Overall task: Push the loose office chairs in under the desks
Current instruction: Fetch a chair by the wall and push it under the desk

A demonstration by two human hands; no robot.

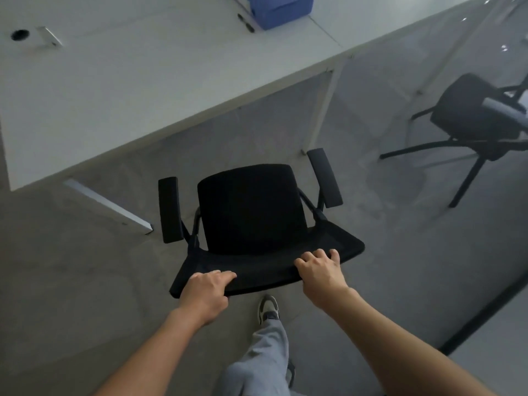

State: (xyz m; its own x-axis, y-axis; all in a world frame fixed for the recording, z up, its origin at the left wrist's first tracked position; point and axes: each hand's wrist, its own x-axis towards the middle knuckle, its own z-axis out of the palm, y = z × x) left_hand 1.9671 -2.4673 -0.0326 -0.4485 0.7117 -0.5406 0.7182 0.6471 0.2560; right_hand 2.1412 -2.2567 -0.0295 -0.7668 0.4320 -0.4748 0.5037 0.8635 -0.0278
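Both hands closed over top edge of backrest of black office chair [251, 207]: left hand [207, 290] curled over edge toward its left end, fingers wrapped forward; right hand [320, 270] curled over edge toward its right end, knuckles up. Bare forearms reaching in from lower frame. Chair seen from behind and above, seat facing white desk [120, 90], standing on grey floor [71, 281] just short of desk's near edge, not yet beneath it. Two padded armrests flanking seat, left armrest [171, 210] and right armrest [325, 178], both outside desk's outline. White desk leg [324, 110] just beyond right armrest; second white frame bar [108, 205] lying low near left armrest. On desktop: round cable hole [20, 35] at far left, blue box [281, 10] at top edge, partly cut off. One shoe [268, 308] and grey trouser leg [263, 361] on floor directly behind chair, between forearms. Second black chair [471, 115] well apart at right, standing clear of any desk, angled away, legs splayed on floor.
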